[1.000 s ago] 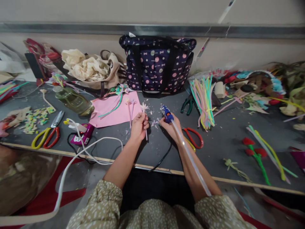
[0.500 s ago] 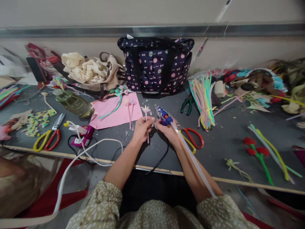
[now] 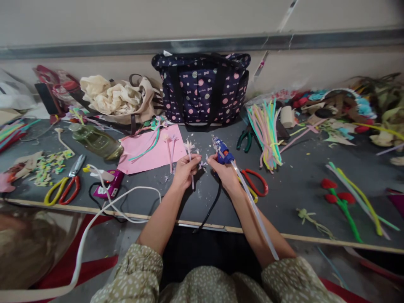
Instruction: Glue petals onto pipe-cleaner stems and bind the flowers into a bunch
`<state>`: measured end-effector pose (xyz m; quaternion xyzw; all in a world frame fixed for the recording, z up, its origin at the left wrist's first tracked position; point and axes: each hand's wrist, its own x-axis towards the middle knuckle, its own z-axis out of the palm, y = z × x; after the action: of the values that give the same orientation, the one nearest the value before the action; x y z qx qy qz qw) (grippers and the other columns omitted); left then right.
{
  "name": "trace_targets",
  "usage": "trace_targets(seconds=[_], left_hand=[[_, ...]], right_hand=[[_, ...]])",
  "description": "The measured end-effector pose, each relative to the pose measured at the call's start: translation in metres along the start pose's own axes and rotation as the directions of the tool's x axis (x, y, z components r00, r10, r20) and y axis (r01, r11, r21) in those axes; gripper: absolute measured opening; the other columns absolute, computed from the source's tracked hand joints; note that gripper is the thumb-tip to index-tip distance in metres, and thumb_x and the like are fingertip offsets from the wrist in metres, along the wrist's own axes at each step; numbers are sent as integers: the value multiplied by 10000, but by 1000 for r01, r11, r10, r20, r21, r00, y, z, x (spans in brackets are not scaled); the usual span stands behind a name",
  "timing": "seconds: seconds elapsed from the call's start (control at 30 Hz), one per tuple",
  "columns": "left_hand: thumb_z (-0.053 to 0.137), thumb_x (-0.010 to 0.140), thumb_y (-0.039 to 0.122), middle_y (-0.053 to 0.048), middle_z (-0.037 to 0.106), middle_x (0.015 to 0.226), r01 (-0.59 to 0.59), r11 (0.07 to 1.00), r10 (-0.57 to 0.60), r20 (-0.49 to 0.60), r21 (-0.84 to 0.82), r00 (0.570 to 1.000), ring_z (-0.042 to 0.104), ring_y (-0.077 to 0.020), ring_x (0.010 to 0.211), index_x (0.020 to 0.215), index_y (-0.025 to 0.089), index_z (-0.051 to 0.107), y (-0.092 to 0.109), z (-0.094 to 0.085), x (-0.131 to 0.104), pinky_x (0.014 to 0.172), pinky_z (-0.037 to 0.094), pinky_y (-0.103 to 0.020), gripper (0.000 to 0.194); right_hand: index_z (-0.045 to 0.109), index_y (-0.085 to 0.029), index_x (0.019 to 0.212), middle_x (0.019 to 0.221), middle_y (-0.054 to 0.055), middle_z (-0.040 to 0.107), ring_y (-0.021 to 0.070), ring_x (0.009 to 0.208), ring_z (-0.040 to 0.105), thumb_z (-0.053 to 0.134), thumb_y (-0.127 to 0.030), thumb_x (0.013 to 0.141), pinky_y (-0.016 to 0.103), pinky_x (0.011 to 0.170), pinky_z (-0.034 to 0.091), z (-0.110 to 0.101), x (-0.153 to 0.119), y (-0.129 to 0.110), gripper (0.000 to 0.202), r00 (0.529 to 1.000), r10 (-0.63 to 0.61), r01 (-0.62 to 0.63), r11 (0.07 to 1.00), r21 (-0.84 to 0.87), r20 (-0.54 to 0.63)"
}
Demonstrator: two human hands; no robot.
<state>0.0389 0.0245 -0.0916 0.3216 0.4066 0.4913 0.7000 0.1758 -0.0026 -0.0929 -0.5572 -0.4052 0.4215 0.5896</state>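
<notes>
My left hand (image 3: 184, 171) pinches the thin stem of a pale pipe-cleaner flower (image 3: 189, 146), held upright with its petals above my fingers. In my right hand (image 3: 227, 173) is a blue glue gun (image 3: 224, 155), its nozzle pointing away from me. A long clear glue stick (image 3: 255, 209) runs from its back over my forearm. At my right fingertips shows a small pale piece (image 3: 207, 157); whether it is pinched I cannot tell. Small pale scraps (image 3: 202, 164) lie between the hands. Two finished-looking flowers (image 3: 170, 147) rest on a pink sheet (image 3: 142, 155) at left.
Red-and-yellow scissors (image 3: 257, 182) lie beside my right wrist, another pair (image 3: 67, 181) at left. A white cable (image 3: 139, 189) loops near a purple power adapter (image 3: 109, 185). Behind are a bottle (image 3: 96, 141), a dotted bag (image 3: 202, 90), green pliers (image 3: 245, 139) and bundled pipe cleaners (image 3: 267, 136).
My hands have moved slightly apart, the left one to the left with the flower, the right one to the right with the glue gun. A small pale piece now shows at my right fingertips.
</notes>
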Motion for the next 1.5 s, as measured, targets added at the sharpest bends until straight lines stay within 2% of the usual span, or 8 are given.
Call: trace_targets(seconds=[0.1, 0.23, 0.37, 0.73, 0.87, 1.0, 1.2, 1.5], left_hand=[[854, 583, 319, 81, 370, 506, 17, 999, -18, 54, 28, 998, 236, 1, 409, 791, 108, 703, -2, 5, -3, 386, 139, -152, 332], [859, 570, 319, 61, 437, 539, -11, 1000, 10, 33, 26, 999, 267, 2, 411, 731, 119, 682, -4, 6, -4, 388, 137, -164, 311], [845, 585, 305, 85, 356, 488, -2, 1000, 2, 31, 16, 1000, 233, -1, 400, 699, 124, 657, -2, 4, -3, 390, 129, -160, 285], [821, 611, 273, 73, 396, 518, 124, 991, -131, 147, 60, 980, 197, 13, 392, 682, 108, 625, 1, 6, -7, 376, 112, -156, 266], [794, 669, 358, 51, 482, 577, 165, 986, -159, 178, -22, 971, 195, 12, 390, 764, 133, 591, 2, 6, -7, 370, 97, -143, 317], [743, 709, 439, 8, 570, 645, 225, 967, -198, 203, -120, 959, 226, 5, 381, 778, 149, 537, 2, 5, -5, 359, 83, -138, 362], [759, 725, 391, 35, 561, 640, 180, 978, -157, 198, -107, 968, 231, 13, 358, 758, 174, 439, 2, 5, -7, 348, 95, -118, 388], [717, 757, 302, 28, 569, 614, 232, 970, -203, 286, -69, 937, 309, -16, 331, 790, 151, 505, 0, 4, -6, 293, 198, -134, 262]], right_hand=[[599, -179, 767, 702, -20, 561, 101, 600, 479, 675, -356, 698, 242, 565, 406, 1, -1, 1, 204, 1000, -6, 6, 1000, -6, -3], [610, -179, 773, 696, -10, 580, 111, 604, 505, 666, -383, 714, 250, 586, 433, 3, -5, -3, 219, 1000, -10, 11, 999, -38, 22], [618, -190, 781, 694, -4, 599, 122, 593, 523, 664, -416, 718, 257, 572, 449, 2, -6, -4, 240, 999, -30, 33, 996, -88, 40], [630, -199, 803, 765, 10, 661, 143, 671, 585, 704, -430, 715, 286, 662, 469, -8, 1, -7, 258, 992, -122, 125, 986, -108, 34], [613, -194, 805, 783, 12, 651, 138, 661, 565, 702, -436, 718, 282, 645, 461, -11, 0, -11, 272, 995, -103, 103, 987, -120, 5], [604, -195, 836, 817, 4, 632, 120, 655, 535, 710, -435, 721, 265, 622, 444, -14, 3, -8, 286, 993, -103, 100, 994, -51, -61], [581, -198, 846, 797, -21, 604, 85, 595, 475, 746, -407, 694, 250, 585, 427, -14, 8, -2, 307, 986, -99, 112, 988, 102, -133], [590, -200, 837, 776, -26, 604, 86, 598, 498, 759, -410, 689, 244, 573, 437, -14, 9, -3, 308, 985, -107, 122, 986, 112, -133]])
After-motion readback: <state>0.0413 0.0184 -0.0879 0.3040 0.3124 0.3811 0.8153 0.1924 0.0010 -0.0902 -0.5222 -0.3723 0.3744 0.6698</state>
